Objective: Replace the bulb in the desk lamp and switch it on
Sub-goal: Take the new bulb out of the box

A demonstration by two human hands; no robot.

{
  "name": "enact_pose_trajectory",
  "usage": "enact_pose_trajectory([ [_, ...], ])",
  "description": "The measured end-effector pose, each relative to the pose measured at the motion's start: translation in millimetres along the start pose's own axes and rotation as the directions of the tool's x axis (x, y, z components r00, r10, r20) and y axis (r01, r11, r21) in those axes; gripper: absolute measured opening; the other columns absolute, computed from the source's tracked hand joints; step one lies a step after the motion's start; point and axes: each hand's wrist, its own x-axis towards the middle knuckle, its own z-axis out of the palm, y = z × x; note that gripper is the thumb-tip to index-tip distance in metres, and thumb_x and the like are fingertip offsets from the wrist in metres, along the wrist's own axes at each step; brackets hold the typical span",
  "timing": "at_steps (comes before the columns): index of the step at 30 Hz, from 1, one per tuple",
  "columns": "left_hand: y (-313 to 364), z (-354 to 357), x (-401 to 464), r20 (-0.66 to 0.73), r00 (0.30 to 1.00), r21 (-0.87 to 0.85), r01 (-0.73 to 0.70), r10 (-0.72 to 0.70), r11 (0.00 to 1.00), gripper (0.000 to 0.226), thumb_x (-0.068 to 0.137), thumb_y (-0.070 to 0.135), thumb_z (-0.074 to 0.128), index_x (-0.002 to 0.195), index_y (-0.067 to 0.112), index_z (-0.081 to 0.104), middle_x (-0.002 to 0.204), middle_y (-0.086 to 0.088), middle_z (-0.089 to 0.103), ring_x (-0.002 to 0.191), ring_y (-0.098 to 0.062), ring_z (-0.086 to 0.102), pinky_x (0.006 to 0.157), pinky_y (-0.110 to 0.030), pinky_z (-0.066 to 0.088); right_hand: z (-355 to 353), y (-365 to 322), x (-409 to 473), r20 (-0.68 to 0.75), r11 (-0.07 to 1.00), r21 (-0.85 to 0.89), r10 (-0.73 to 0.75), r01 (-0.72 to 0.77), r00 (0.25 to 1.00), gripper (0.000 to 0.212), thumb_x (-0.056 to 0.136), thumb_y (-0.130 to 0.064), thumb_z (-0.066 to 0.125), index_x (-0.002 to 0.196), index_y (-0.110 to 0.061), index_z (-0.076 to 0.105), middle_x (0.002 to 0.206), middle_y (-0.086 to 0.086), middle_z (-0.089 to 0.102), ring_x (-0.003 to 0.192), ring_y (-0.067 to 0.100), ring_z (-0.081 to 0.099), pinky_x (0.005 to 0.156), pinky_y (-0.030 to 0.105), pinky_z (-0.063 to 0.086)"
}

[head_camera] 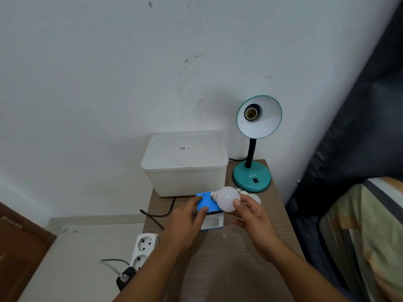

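Observation:
A teal desk lamp (253,175) stands at the far right of a small wooden table (229,258). Its shade (261,120) tilts toward me and the socket (250,113) inside is bare. My right hand (253,216) grips a white bulb (226,198) by its globe, screw base pointing left. The bulb hovers just over a blue and white bulb box (210,212), which my left hand (187,216) holds on the table. A second white bulb (253,196) lies behind my right hand, near the lamp base, mostly hidden. A black rocker switch (256,180) sits on the base.
A white lidded plastic box (185,164) fills the back left of the table. The lamp's black cord (159,214) trails off the left edge toward a white power strip (142,249) on the floor. A bed (359,236) borders the right side.

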Motion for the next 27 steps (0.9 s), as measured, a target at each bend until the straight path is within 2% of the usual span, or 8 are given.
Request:
enact_pose_trajectory([
  [3,6,1,2,-0.047,0.997,-0.134,0.053,-0.060,0.989,0.039,0.096,0.045,0.058,0.132,0.031,0.054,0.128,0.002,0.064,0.090,-0.004,0.069,0.067,-0.019,0.058,-7,2,-2,-0.016,1.000,0.031,-0.004,0.004,1.000,0.026,0.093,-0.029,0.057,0.119,-0.031,0.058,0.108,-0.004,0.069,0.097,0.007,0.069,0.078,0.025,0.057],
  [7,10,2,2,-0.077,0.991,-0.233,0.090,-0.111,0.968,0.032,0.093,0.034,0.066,0.124,0.031,0.059,0.127,0.001,0.064,0.087,-0.004,0.069,0.070,-0.029,0.060,-20,5,-6,-0.030,0.982,0.188,0.006,0.000,1.000,0.036,0.092,-0.015,0.060,0.127,-0.017,0.056,0.116,0.011,0.069,0.102,0.025,0.070,0.086,0.036,0.056],
  [13,16,2,1,-0.048,0.984,-0.249,0.155,-0.172,0.956,0.035,0.093,0.032,0.068,0.126,0.030,0.058,0.134,-0.003,0.060,0.092,-0.007,0.066,0.066,-0.042,0.061,-30,8,-18,-0.038,0.952,0.305,-0.010,0.021,0.999,0.038,0.090,-0.006,0.060,0.126,-0.017,0.058,0.120,0.009,0.068,0.107,0.028,0.068,0.091,0.044,0.054],
  [17,18,3,2,-0.061,0.985,-0.177,0.148,-0.161,0.973,0.035,0.094,0.033,0.065,0.128,0.028,0.057,0.132,-0.002,0.060,0.087,-0.007,0.066,0.064,-0.035,0.061,-33,5,-23,-0.073,0.946,0.317,-0.043,0.064,0.996,0.041,0.089,-0.004,0.059,0.126,-0.023,0.059,0.119,0.004,0.069,0.107,0.023,0.068,0.092,0.042,0.054],
  [19,20,1,4,-0.074,0.988,-0.108,0.125,-0.133,0.986,0.037,0.094,0.038,0.064,0.129,0.029,0.056,0.130,0.000,0.062,0.091,-0.010,0.066,0.070,-0.036,0.060,-35,2,-23,-0.114,0.943,0.318,-0.069,0.102,0.991,0.047,0.090,-0.005,0.059,0.130,-0.029,0.056,0.115,0.000,0.071,0.106,0.022,0.068,0.090,0.041,0.055],
  [21,23,-1,7,-0.097,0.990,-0.034,0.103,-0.105,0.994,0.041,0.094,0.042,0.061,0.132,0.029,0.055,0.130,0.000,0.062,0.104,-0.013,0.064,0.084,-0.040,0.058,-38,-3,-21,-0.159,0.937,0.322,-0.085,0.133,0.984,0.046,0.092,-0.006,0.057,0.131,-0.031,0.057,0.114,-0.005,0.069,0.105,0.023,0.068,0.090,0.041,0.056],
  [23,30,-3,9,-0.137,0.988,0.002,0.074,-0.073,0.997,0.041,0.095,0.038,0.059,0.134,0.026,0.054,0.133,0.001,0.060,0.116,-0.016,0.058,0.095,-0.037,0.052,-41,-9,-17,-0.194,0.934,0.320,-0.100,0.160,0.976,0.042,0.093,-0.008,0.056,0.130,-0.029,0.059,0.110,-0.010,0.068,0.104,0.024,0.068,0.090,0.041,0.056],
  [27,54,-11,16,-0.196,0.980,0.009,-0.031,0.032,0.999,0.039,0.096,0.031,0.058,0.135,0.029,0.053,0.133,0.007,0.058,0.119,-0.013,0.055,0.095,-0.032,0.050,-49,-24,-7,-0.228,0.930,0.284,-0.172,0.234,0.958,0.041,0.093,-0.004,0.055,0.130,-0.023,0.056,0.100,-0.021,0.072,0.102,0.018,0.069,0.088,0.036,0.056],
])
